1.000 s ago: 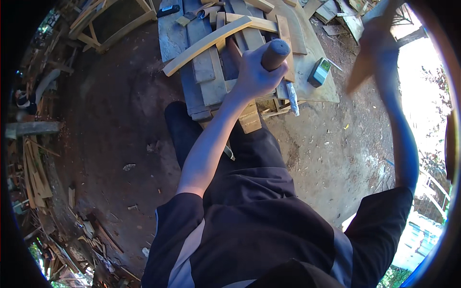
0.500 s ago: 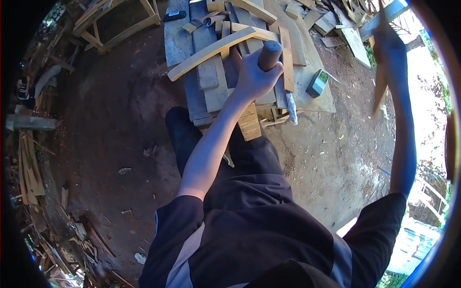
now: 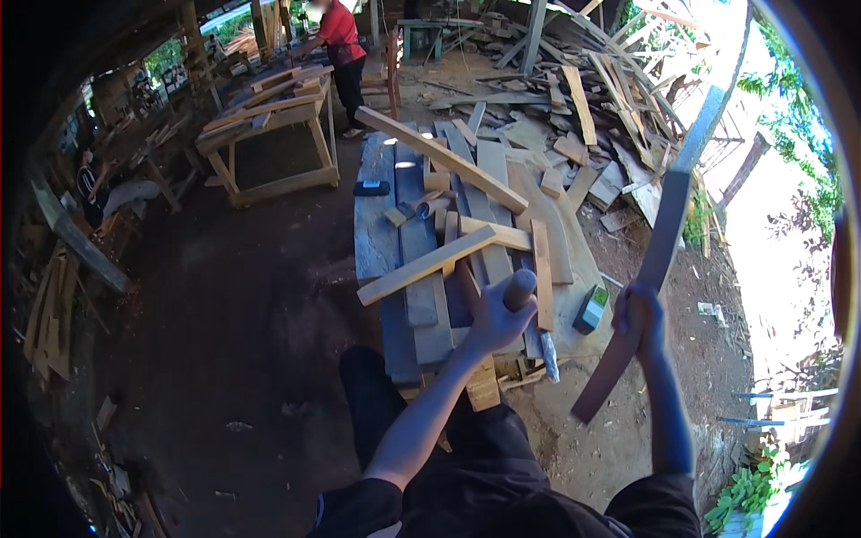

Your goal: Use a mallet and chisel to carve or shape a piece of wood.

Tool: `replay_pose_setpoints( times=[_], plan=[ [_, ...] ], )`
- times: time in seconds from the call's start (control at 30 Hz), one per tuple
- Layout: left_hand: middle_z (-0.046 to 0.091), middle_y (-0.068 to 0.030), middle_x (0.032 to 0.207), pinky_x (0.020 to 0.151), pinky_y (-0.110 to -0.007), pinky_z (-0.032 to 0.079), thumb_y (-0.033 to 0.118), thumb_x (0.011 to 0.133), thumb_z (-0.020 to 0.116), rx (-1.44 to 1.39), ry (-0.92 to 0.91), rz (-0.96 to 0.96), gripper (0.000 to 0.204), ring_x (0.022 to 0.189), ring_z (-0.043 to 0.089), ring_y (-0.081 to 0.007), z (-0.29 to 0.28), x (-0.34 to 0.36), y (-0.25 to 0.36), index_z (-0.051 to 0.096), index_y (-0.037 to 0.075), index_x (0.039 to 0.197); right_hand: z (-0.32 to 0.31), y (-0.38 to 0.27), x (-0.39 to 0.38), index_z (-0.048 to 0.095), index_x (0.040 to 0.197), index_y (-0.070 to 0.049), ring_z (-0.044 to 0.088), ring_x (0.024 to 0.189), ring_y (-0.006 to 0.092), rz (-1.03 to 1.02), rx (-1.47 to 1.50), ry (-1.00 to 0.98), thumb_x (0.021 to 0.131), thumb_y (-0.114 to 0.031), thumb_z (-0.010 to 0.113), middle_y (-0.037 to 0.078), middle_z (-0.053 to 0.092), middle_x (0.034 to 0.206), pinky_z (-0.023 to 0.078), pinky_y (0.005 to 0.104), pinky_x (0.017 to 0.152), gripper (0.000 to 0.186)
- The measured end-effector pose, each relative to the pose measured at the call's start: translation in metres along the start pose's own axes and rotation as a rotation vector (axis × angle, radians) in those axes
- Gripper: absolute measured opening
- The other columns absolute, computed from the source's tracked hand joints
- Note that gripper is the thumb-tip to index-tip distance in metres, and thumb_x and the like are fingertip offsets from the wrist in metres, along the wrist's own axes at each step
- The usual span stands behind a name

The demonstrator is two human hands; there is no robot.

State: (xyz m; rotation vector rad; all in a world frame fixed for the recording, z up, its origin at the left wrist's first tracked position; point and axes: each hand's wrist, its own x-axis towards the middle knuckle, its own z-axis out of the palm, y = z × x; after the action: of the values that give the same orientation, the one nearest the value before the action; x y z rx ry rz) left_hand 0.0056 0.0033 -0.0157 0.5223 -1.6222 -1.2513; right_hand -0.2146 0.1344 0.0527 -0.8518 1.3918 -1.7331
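Observation:
My left hand (image 3: 493,321) is closed around an upright round handle, its dark end (image 3: 519,289) showing above my thumb; whatever lies below the fist is hidden. Out to the right, my right hand (image 3: 639,316) grips a long, flat wooden bar (image 3: 668,229) near its middle, raised at a slant beside the bench. Just left of the left fist, joined pale wooden pieces (image 3: 426,266) lie on the plank-topped bench (image 3: 372,242). A narrow brown strip of wood (image 3: 542,269) lies just beyond that fist. Below my left wrist, a pale block (image 3: 483,386) juts toward my lap.
On the bench stand a green-topped dark box (image 3: 592,309), a small black case (image 3: 371,188) and a long beam (image 3: 439,157). Scrap wood (image 3: 574,108) is heaped behind. A person in red (image 3: 341,40) stands by another wooden table (image 3: 269,121); another person sits far left.
The view has tilted up, showing more of the background. My right hand has come inward from the far right edge with the wooden bar. My left hand still grips the handle.

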Motion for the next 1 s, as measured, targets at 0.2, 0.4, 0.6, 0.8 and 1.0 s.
replay_pose_setpoints(
  times=[0.2, 0.4, 0.6, 0.8, 1.0],
  plan=[
    [0.057, -0.0046, 0.067, 0.062, -0.03, 0.046, 0.01, 0.083, 0.064, -0.083, -0.006, -0.071, 0.013, 0.063, 0.054, -0.0104, 0.003, 0.01, 0.006, 0.058, 0.0, 0.087, 0.01, 0.109, -0.105, 0.054, 0.09, -0.001, 0.055, 0.047, 0.0197, 0.338, 0.103, -0.038, 0.083, -0.026, 0.059, 0.01, 0.056, 0.068, 0.046, 0.0327, 0.045, 0.026],
    [0.051, 0.0008, 0.063, 0.056, -0.029, 0.042, 0.012, 0.083, 0.067, -0.04, 0.044, 0.022, 0.015, 0.057, 0.049, -0.0086, 0.0, 0.008, 0.002, 0.056, 0.003, 0.078, 0.031, 0.116, -0.161, 0.056, 0.094, 0.0, 0.062, 0.059, 0.021, 0.355, 0.269, -0.057, 0.081, -0.02, 0.064, 0.009, 0.058, 0.066, 0.051, 0.0333, 0.052, 0.025],
    [0.051, 0.0006, 0.064, 0.057, -0.029, 0.042, 0.012, 0.083, 0.066, -0.064, 0.031, -0.021, 0.015, 0.059, 0.05, -0.0085, 0.002, 0.009, 0.002, 0.056, 0.003, 0.079, 0.024, 0.103, -0.157, 0.056, 0.091, 0.002, 0.058, 0.05, 0.0191, 0.359, 0.067, -0.102, 0.081, -0.015, 0.065, 0.009, 0.059, 0.065, 0.048, 0.0321, 0.045, 0.021],
    [0.057, -0.0061, 0.067, 0.062, -0.031, 0.046, 0.013, 0.085, 0.064, -0.001, -0.004, 0.004, 0.014, 0.063, 0.055, -0.0111, 0.0, 0.012, 0.002, 0.056, 0.002, 0.087, 0.008, -0.029, -0.073, 0.053, 0.101, 0.002, 0.054, 0.054, 0.0092, -0.178, -0.61, 0.063, 0.081, -0.004, 0.063, 0.002, 0.053, 0.072, 0.046, 0.0245, 0.046, 0.023],
    [0.058, -0.006, 0.068, 0.063, -0.03, 0.046, 0.013, 0.084, 0.065, -0.018, -0.015, -0.013, 0.014, 0.063, 0.056, -0.0112, 0.006, 0.014, -0.001, 0.058, 0.002, 0.089, 0.027, -0.074, -0.055, 0.054, 0.086, -0.004, 0.06, 0.054, 0.017, -0.546, -1.117, -0.033, 0.076, -0.011, 0.067, 0.006, 0.057, 0.065, 0.046, 0.0317, 0.049, 0.019]
  ],
)
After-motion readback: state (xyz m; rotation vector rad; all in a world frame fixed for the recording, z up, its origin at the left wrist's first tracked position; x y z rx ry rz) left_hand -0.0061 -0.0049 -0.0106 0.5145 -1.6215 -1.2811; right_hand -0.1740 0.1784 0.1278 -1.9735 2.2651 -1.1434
